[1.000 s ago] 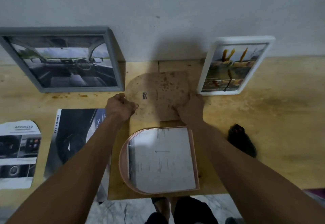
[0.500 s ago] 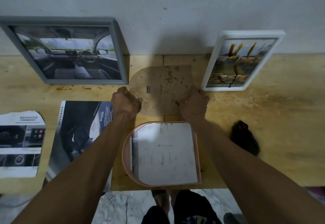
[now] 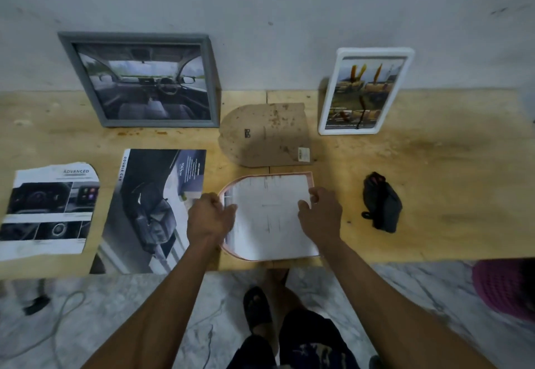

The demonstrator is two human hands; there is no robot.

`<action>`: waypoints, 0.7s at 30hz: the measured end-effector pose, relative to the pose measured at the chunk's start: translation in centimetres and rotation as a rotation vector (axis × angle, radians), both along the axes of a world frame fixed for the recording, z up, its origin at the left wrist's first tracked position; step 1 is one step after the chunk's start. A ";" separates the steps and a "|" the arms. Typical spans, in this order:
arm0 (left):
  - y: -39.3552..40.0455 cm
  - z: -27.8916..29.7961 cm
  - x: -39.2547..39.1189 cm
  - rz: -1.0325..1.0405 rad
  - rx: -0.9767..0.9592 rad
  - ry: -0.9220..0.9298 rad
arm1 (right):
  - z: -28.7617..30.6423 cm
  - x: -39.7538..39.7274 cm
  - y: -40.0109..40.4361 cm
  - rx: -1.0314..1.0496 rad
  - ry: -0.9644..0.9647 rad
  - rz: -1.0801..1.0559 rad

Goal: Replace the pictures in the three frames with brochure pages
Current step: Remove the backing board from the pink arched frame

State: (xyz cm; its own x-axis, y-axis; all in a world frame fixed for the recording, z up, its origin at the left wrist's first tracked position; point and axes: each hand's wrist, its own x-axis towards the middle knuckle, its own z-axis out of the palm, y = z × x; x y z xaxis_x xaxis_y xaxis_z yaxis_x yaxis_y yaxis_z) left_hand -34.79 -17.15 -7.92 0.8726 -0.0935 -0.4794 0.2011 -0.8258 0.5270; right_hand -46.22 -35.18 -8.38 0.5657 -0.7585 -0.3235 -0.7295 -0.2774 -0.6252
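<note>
Both hands on the arched pink frame

The left hand (image 3: 210, 218) and right hand (image 3: 321, 218) pinch the side edges of a white sheet (image 3: 269, 218) lying in the arch-shaped pink frame (image 3: 231, 248), flat at the wooden table's (image 3: 434, 180) near edge; stained brown backing board (image 3: 265, 135) lies just behind.

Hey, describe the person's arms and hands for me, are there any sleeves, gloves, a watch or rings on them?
Both forearms are bare as far as the frame shows: no sleeves reach into view. The left hand and right hand wear no gloves, and no watch, bracelet or ring is visible on either. Finer marks are too dim to tell.
</note>
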 end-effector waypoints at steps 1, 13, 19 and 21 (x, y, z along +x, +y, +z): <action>0.3 -0.1 -0.7 -0.019 0.017 -0.005 | 0.0 -0.7 0.4 0.040 0.008 -0.011; 0.5 -0.5 -3.3 -0.108 0.109 -0.029 | -0.8 -2.1 2.1 0.111 0.080 -0.074; 0.5 -1.0 -2.9 -0.069 0.094 -0.013 | 0.0 -1.8 1.6 0.188 0.001 -0.198; 0.4 -1.0 -2.8 -0.050 0.085 0.003 | 0.2 -1.7 1.5 0.217 -0.027 -0.203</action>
